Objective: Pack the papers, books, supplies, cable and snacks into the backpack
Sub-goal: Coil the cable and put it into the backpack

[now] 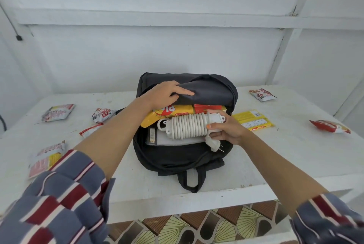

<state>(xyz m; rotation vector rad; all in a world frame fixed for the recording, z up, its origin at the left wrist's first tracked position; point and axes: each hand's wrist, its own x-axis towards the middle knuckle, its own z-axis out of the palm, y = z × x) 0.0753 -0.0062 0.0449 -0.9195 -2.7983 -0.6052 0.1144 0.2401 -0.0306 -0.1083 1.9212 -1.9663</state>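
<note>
The right hand [226, 130] is gripping the coiled white cable [187, 128] at its 3 o'clock end, holding it over the open mouth of the backpack [177, 158]. The cable's long axis is running 9 to 3 o'clock across the opening. At 11 o'clock from the cable, the left hand [165, 92] is gripping the flap [210, 90] and holding it up.

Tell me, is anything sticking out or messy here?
Yes. The plug hangs loose from the coiled cable in the right hand, prongs poking over the backpack edge. Snacks lie scattered on the table, not yet packed. Nothing looks spilled or broken.
</note>
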